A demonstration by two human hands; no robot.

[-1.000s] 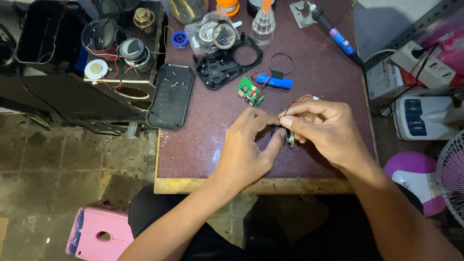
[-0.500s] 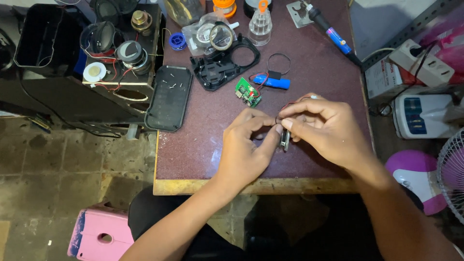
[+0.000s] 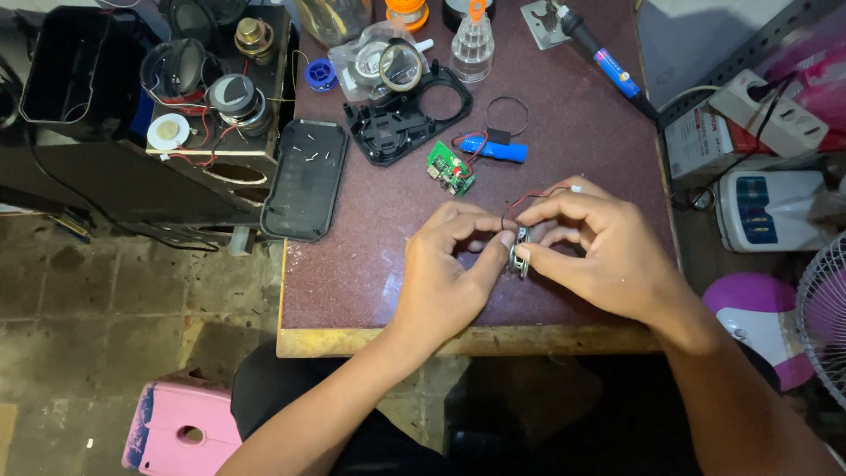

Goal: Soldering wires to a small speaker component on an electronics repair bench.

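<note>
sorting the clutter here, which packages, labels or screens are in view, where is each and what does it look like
Clear plastic bag: top middle of the table, holding round parts.
White device: off the table's right edge, boxy, with a dark blue label panel.
White carton: right of the table, partly hidden, red print.
Screens: none in view.

The small round speaker pinched between both hands shows a dull metal rim. The table has a speckled maroon, matt top with a bare wooden front edge. The green circuit board looks glossy; the black tray is matt plastic; the stool is scuffed pink plastic.
</note>
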